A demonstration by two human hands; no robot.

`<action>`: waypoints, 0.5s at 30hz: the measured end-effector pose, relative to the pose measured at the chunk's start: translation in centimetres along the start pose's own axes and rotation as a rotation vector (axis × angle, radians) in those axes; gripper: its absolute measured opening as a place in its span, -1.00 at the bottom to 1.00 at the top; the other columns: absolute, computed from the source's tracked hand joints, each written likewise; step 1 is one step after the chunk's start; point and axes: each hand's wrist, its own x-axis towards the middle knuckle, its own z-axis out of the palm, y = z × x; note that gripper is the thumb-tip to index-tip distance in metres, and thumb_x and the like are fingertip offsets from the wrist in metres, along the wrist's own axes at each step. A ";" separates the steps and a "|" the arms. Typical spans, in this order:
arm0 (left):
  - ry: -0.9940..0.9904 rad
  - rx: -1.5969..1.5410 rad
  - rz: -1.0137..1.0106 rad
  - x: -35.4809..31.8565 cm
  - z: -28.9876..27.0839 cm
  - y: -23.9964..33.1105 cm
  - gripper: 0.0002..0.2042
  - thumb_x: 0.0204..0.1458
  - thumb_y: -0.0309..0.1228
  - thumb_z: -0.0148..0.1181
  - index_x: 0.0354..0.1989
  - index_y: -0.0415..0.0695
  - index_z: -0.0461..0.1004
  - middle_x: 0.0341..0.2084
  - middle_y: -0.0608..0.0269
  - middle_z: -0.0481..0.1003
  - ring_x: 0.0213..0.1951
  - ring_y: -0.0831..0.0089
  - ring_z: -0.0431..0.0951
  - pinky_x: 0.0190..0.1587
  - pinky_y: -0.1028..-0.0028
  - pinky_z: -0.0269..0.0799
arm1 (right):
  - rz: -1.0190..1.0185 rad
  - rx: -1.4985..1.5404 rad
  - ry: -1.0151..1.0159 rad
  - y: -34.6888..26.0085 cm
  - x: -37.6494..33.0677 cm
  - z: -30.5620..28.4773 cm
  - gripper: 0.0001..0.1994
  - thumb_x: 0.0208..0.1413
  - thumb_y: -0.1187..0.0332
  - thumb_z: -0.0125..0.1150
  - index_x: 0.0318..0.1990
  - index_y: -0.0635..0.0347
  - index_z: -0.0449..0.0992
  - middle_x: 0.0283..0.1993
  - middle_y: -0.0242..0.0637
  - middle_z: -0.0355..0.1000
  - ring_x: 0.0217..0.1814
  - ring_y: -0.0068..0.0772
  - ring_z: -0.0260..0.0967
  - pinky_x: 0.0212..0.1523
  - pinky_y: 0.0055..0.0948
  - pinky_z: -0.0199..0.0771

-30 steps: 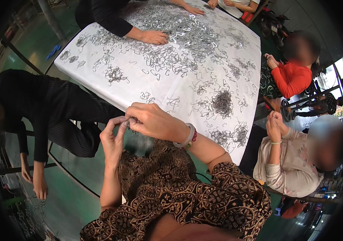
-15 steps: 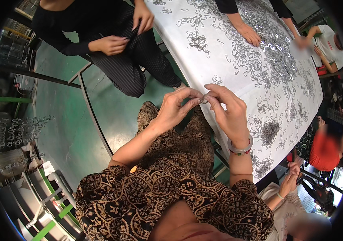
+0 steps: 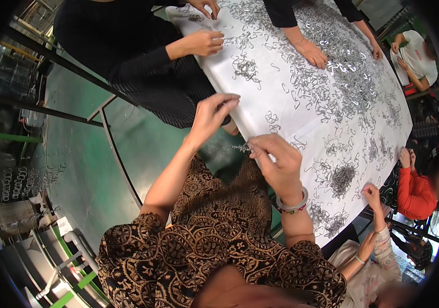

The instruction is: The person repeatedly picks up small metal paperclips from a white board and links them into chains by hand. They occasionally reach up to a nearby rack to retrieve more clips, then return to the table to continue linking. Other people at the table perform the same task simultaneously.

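Note:
My right hand (image 3: 279,160) is closed in a pinch just off the near edge of the white-covered table (image 3: 260,97). A small grey metal hook (image 3: 247,147) pokes out from its fingertips, partly hidden and blurred. Farther left and ahead, my left hand (image 3: 213,116) stretches toward the table edge, thumb and fingers extended and a little apart, with nothing visible between them. Closest to it on the cloth lies a small group of metal hooks (image 3: 272,122). Beyond my right hand sits a dense dark pile of hooks (image 3: 341,179).
A large spread of loose metal hooks (image 3: 332,77) covers the table's far part. Co-workers surround it: a person in black (image 3: 142,61) at left, a hand (image 3: 311,53) among the hooks, others at right. A dark metal frame (image 3: 114,138) stands at my left over green floor.
My hands were together at a small metal piece; now they are apart, the left moved forward and left, the right lower. The left co-worker now leans over the table.

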 end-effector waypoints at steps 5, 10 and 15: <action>0.032 0.591 0.251 10.9 2.3 -5.3 -0.85 -0.01 -0.52 0.10 -0.30 -0.31 0.51 -0.35 -0.15 0.49 -0.27 0.03 0.52 -0.18 0.26 0.43 | -0.073 0.023 0.000 -0.2 -0.7 0.2 -0.79 -0.10 0.68 0.14 -0.24 0.36 0.46 -0.29 -0.14 0.43 -0.26 -0.20 0.43 -0.25 -0.37 0.48; -0.152 0.985 0.312 13.5 1.3 -6.8 -0.87 -0.11 -0.63 -0.03 -0.38 -0.33 0.43 -0.35 -0.10 0.44 -0.22 0.01 0.47 -0.14 0.22 0.45 | -0.158 -0.037 -0.009 -0.5 -1.3 1.3 -0.82 -0.15 0.70 0.18 -0.32 0.39 0.47 -0.31 -0.15 0.45 -0.34 -0.28 0.45 -0.35 -0.45 0.51; -0.217 1.074 0.445 14.2 1.5 -6.7 -0.87 -0.10 -0.64 -0.03 -0.34 -0.33 0.39 -0.33 -0.08 0.43 -0.20 0.06 0.47 -0.14 0.28 0.47 | -0.133 0.023 0.016 0.1 -1.5 1.1 -0.81 -0.15 0.70 0.18 -0.30 0.39 0.46 -0.34 -0.16 0.44 -0.34 -0.24 0.44 -0.32 -0.42 0.49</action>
